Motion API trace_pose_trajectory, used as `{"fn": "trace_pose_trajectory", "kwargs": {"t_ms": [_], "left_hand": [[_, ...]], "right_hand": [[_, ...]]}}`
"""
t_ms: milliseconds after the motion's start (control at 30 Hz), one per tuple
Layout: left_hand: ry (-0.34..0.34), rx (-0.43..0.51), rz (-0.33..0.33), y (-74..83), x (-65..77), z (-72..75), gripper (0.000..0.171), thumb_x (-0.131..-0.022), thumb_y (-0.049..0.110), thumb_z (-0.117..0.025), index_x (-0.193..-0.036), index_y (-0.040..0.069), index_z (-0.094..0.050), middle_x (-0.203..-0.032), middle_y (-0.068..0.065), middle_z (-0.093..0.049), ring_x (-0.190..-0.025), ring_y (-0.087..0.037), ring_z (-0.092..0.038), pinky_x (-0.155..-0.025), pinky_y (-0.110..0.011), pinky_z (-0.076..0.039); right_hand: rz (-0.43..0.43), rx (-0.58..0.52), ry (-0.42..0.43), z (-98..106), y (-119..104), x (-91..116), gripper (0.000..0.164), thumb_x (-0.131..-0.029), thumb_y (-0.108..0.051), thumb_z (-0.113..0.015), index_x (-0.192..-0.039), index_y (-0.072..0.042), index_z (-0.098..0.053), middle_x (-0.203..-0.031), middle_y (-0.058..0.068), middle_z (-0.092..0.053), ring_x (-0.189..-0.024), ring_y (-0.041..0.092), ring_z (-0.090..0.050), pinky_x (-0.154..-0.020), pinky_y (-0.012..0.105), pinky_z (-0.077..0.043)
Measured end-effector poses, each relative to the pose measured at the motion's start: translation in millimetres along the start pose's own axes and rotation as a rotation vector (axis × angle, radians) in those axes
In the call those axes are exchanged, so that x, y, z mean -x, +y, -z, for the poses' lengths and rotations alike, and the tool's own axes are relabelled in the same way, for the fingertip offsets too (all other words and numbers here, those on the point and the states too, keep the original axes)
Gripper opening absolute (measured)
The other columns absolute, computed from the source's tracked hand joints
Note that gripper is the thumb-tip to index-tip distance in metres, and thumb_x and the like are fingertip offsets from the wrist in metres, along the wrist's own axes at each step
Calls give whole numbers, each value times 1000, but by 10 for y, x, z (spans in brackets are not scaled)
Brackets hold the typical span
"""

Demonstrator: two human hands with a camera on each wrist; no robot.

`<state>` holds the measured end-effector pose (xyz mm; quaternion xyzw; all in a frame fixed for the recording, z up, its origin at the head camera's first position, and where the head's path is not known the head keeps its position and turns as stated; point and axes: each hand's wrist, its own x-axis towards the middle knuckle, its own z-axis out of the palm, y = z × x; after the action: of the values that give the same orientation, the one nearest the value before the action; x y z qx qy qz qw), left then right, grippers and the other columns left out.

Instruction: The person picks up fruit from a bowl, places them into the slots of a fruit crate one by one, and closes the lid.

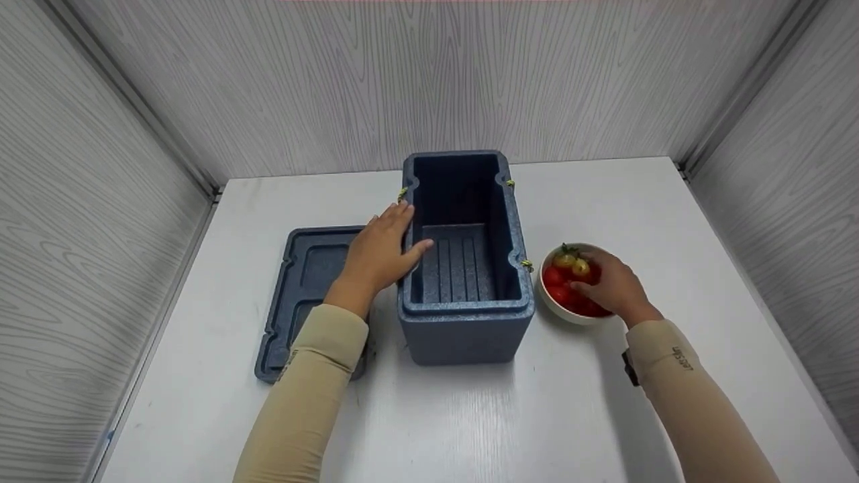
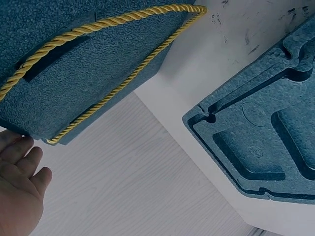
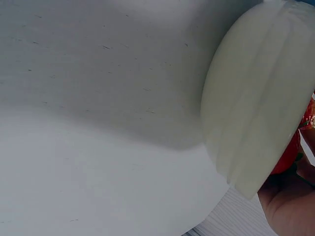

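Note:
A deep blue-grey foam box (image 1: 463, 335) stands uncovered mid-table, and its floor is bare. My left hand (image 1: 382, 251) rests on its left rim, fingers stretched along the edge and thumb over the opening; the left wrist view shows its fingertips (image 2: 32, 162) at the box's edge. To the right of the box is a pale bowl (image 1: 570, 318) holding red and yellowish tomatoes (image 1: 560, 285), some with green stems. My right hand (image 1: 617, 285) reaches into the bowl, thumb and fingers bent over the tomatoes. Whether it grips one is hidden.
The matching foam lid (image 1: 278, 335) lies left of the box, partly under my left arm. A twisted yellow rope (image 2: 123, 19) runs along the box's side. Grey wood-patterned walls (image 1: 429, 80) border the white table (image 1: 470, 429) at the back and sides.

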<state>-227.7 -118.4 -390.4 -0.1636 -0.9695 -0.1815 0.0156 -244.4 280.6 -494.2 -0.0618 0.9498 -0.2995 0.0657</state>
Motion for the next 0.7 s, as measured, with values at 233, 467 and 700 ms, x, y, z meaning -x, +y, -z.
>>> {"fn": "trace_pose_trajectory", "kwargs": {"t_ms": [233, 467, 700], "left_hand": [[9, 9, 4, -1, 11, -15, 72, -97, 51, -46, -151, 7, -28, -155, -9, -24, -142, -23, -18, -115, -38, -12], [3, 19, 4, 8, 18, -13, 72, -97, 51, -46, -151, 7, -27, -155, -10, -25, -142, -23, -18, -115, -38, -12], [3, 26, 4, 2, 14, -9, 72, -97, 51, -46, -151, 7, -27, -155, -10, -25, -142, -23, -18, -115, -37, -11]], "right_hand": [[-8, -1, 38, -47, 17, -9, 58, -88, -17, -70, -138, -1, -46, -143, 20, -40, -132, 43, -33, -105, 61, -25], [-6, -18, 70, -41, 28, 16, 49, -90, -15, -67, -134, -1, -50, -143, 21, -41, -131, 43, -34, -106, 59, -26], [-3, -65, 64, -8, 44, 22, 47, -92, -15, -65, -135, -2, -50, -140, 23, -44, -130, 44, -36, -105, 59, -28]]}}
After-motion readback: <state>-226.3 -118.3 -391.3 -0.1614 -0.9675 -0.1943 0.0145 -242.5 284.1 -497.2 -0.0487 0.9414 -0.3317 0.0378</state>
